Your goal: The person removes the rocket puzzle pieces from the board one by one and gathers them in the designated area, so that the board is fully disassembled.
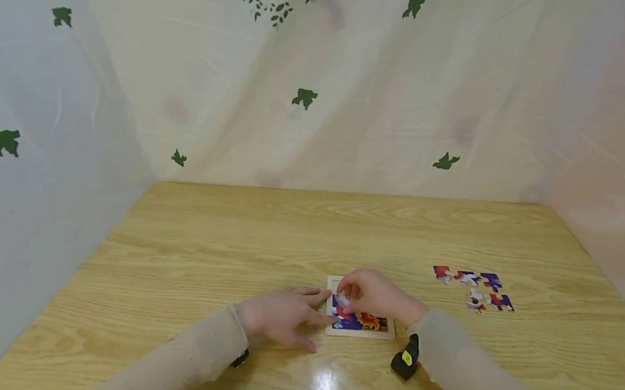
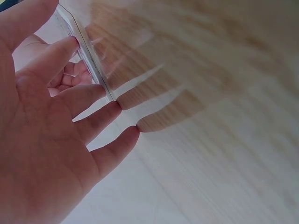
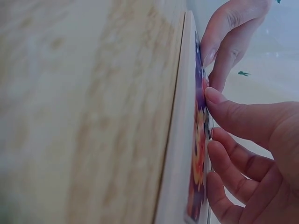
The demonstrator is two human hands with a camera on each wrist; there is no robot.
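Observation:
A small jigsaw puzzle in a white-rimmed tray (image 1: 359, 335) lies on the table, its lower part filled with a purple, red and yellow picture. My left hand (image 1: 285, 315) is spread flat at the tray's left side, with its fingertips on the rim and the picture's edge. In the left wrist view the fingers of the left hand (image 2: 60, 107) are straight. Over the upper left of the tray, my right hand (image 1: 373, 293) pinches a puzzle piece (image 1: 342, 300), mostly hidden by the fingers. The right wrist view shows the right thumb (image 3: 229, 109) against the puzzle surface, other fingers curled.
Several loose puzzle pieces (image 1: 478, 280) lie to the right of the tray, beyond the right forearm. The wooden table (image 1: 210, 227) meets a pale curtain (image 1: 364, 95) with green leaf and bird shapes at its back and sides. A black wrist device (image 1: 406, 358) sits under the right cuff.

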